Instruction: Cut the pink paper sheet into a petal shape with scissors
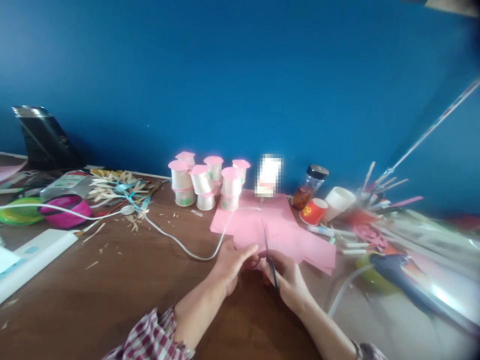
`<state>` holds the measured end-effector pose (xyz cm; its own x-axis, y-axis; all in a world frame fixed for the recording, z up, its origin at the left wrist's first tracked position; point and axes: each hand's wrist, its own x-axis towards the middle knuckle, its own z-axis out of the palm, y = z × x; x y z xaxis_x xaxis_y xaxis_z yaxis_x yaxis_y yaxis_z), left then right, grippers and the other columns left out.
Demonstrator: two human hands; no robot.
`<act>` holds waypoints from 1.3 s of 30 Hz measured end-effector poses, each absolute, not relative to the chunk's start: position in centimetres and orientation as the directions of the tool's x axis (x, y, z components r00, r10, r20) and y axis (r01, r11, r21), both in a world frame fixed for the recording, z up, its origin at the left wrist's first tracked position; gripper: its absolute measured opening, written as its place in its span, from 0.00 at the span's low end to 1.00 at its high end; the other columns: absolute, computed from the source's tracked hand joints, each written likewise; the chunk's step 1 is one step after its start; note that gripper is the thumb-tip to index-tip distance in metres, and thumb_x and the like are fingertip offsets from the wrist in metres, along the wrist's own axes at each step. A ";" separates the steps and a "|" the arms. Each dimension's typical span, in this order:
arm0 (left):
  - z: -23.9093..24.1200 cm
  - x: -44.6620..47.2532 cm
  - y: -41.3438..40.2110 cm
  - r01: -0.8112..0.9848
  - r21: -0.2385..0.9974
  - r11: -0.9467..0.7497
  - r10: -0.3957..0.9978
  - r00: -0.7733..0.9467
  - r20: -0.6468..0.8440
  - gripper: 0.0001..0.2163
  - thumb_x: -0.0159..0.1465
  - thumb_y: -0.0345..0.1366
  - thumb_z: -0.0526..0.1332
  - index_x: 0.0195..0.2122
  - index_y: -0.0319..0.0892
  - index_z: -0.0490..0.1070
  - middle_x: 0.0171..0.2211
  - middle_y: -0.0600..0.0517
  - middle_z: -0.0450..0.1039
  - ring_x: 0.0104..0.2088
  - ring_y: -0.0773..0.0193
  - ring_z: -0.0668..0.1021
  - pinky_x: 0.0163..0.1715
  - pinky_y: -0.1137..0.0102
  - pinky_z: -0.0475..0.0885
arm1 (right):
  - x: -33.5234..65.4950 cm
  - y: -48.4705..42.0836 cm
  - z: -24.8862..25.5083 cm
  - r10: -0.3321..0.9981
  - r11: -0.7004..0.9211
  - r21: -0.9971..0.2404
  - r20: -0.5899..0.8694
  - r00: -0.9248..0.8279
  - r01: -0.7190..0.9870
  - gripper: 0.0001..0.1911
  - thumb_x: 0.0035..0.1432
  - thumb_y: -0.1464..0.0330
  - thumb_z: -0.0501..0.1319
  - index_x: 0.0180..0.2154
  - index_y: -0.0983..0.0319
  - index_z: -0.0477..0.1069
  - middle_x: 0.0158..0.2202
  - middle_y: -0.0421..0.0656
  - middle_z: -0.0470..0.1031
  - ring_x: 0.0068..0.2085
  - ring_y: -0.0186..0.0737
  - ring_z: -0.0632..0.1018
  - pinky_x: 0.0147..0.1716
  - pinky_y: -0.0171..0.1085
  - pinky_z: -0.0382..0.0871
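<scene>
Your right hand (289,281) wraps round the handle of a slim pair of dark-handled metal scissors (272,270), just right of the lower centre of the frame, with the thin blades pointing up the frame. They look light and rigid, so the handle is the place to hold; the blades are probably sharp and best kept clear of your fingers. Your left hand (229,266) sits just beside, fingers curled and thumb extended; whether it pinches anything, you cannot tell from this view. Beyond both hands, right of centre, lie overlapping flat sheets of plain pink paper (282,222). Expect these to be nearly weightless, floppy, easily creased and apt to slide over one another; take one by its edge, between thumb and fingertip. Farther out, a thin white cable (180,245) runs from the left across the brown tabletop (150,295) onto the sheets. Stacked white cylindrical cups with pink tops (231,186) stand at their upper left, and a small red paper cup (314,212) sits to their right.
</scene>
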<state>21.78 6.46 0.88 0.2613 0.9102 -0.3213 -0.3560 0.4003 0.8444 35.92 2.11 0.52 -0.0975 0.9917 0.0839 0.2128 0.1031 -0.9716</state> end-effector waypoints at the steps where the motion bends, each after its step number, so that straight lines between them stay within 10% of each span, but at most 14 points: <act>1: 0.9 21.8 6.4 -0.354 0.845 0.400 0.911 0.255 -0.325 0.12 0.49 0.36 0.67 0.31 0.33 0.72 0.22 0.50 0.70 0.24 0.68 0.73 0.26 0.72 0.71 | 35.9 2.1 0.4 0.992 0.100 -0.972 0.082 -0.095 0.212 0.14 0.56 0.62 0.60 0.40 0.65 0.70 0.20 0.36 0.65 0.21 0.32 0.67 0.20 0.31 0.61; 39: 1.1 21.7 6.5 -0.416 0.800 0.432 0.897 0.287 -0.334 0.12 0.47 0.35 0.68 0.29 0.32 0.74 0.19 0.51 0.69 0.22 0.70 0.72 0.25 0.74 0.71 | 36.0 2.1 0.9 0.994 0.090 -0.962 0.072 -0.081 0.259 0.17 0.54 0.59 0.60 0.40 0.66 0.72 0.18 0.37 0.66 0.19 0.32 0.68 0.19 0.32 0.64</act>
